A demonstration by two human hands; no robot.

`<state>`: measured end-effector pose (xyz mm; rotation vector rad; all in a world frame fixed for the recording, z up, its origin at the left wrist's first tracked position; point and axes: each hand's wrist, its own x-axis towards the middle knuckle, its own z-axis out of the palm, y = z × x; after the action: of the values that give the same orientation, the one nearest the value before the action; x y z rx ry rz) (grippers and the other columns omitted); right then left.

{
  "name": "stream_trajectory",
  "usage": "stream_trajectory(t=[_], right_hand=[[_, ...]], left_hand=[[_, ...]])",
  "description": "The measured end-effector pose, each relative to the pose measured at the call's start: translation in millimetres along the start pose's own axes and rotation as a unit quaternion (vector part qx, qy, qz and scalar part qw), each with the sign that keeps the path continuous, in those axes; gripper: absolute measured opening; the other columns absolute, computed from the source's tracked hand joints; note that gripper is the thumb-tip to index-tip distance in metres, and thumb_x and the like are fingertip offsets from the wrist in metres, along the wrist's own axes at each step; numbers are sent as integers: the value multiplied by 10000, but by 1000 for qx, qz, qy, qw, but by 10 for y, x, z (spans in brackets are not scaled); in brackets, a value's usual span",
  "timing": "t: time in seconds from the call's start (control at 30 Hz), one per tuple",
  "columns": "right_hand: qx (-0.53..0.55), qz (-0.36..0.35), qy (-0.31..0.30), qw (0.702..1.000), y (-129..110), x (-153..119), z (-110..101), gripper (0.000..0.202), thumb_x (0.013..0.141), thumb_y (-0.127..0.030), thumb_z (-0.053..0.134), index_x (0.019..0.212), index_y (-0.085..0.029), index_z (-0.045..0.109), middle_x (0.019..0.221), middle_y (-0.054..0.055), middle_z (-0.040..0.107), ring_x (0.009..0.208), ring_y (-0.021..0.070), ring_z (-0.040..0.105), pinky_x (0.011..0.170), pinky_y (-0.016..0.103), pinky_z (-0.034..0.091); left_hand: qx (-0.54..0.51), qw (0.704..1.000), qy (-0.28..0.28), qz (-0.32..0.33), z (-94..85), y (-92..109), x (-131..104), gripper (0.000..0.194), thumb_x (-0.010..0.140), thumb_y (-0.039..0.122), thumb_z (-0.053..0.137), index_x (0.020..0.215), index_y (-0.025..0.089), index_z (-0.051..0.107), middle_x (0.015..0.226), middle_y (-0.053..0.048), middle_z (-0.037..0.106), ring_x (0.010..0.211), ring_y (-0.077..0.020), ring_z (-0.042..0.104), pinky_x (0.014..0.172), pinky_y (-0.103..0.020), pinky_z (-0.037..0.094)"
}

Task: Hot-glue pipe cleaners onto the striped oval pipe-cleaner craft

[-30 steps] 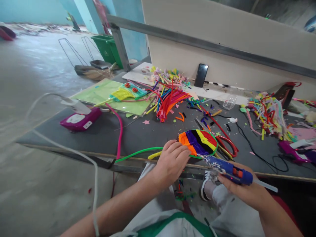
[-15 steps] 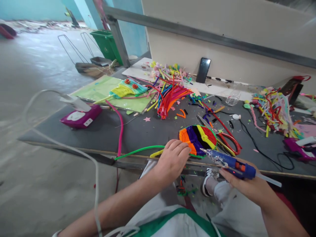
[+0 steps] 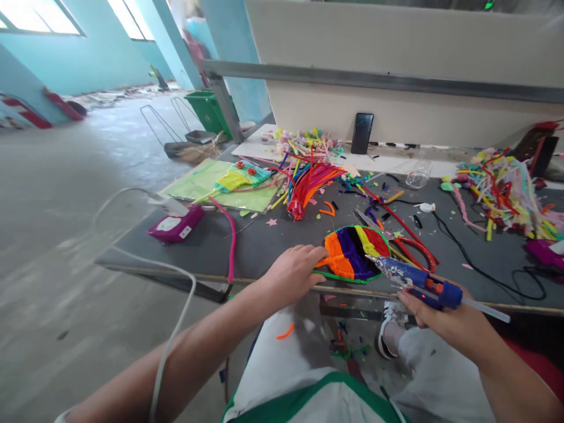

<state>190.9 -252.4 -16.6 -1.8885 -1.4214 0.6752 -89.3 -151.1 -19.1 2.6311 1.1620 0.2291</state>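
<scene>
A striped oval piece [image 3: 356, 252] in orange, purple, black, yellow and red, rimmed in green, lies at the table's front edge. My left hand [image 3: 299, 270] pinches its left end, where an orange strip and the green rim meet the fingers. In my right hand [image 3: 434, 311] is a blue glue gun [image 3: 409, 281], its tip over the right part of the oval and a clear glue stick out of its back. Red-handled scissors [image 3: 416, 252] rest just behind the gun.
A bundle of coloured pipe cleaners [image 3: 308, 188] lies mid-table, with a purple power block [image 3: 176, 226] to the left and a phone [image 3: 362, 133] leaning at the back. A white cable [image 3: 176, 270] crosses my left forearm. Tangled scraps [image 3: 502, 188] lie at right.
The view has swung up and left. My left hand has shifted to the oval's left end, and the long green strip and yellow piece no longer show beside it.
</scene>
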Motion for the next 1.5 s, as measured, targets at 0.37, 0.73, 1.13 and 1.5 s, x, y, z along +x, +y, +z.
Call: stream_trajectory(t=[0.37,0.73,1.13,1.5], right_hand=[[53,22,-14,998,-175,9,-20,258,582,-491,695,623,-237,667,408,-18,585,386,182,573,381,276,444],[134,14,29,990,-115,8,36,290,590,-532,710,643,-250,670,453,-16,621,410,189,609,413,277,497],[176,-126,118,969,-257,-21,6,181,761,-409,657,753,-229,637,665,-6,658,630,184,643,676,321,517],[313,-157,206,914,-351,222,180,112,815,-346,622,794,-237,609,865,5,619,867,192,602,864,372,480]], left_hand=[[-79,995,-51,-29,-86,-34,47,417,759,288,593,1157,217,490,1016,-23,629,883,-190,607,726,-275,436],[-72,991,-69,-88,-104,-70,38,158,646,171,492,792,199,546,765,-7,582,696,-162,514,596,-267,325],[-598,775,41,-200,15,224,45,144,736,176,469,867,194,413,596,65,502,520,-76,406,504,-196,288],[-774,606,176,-60,217,840,183,137,859,245,564,882,198,437,694,35,508,650,-94,464,654,-214,360]])
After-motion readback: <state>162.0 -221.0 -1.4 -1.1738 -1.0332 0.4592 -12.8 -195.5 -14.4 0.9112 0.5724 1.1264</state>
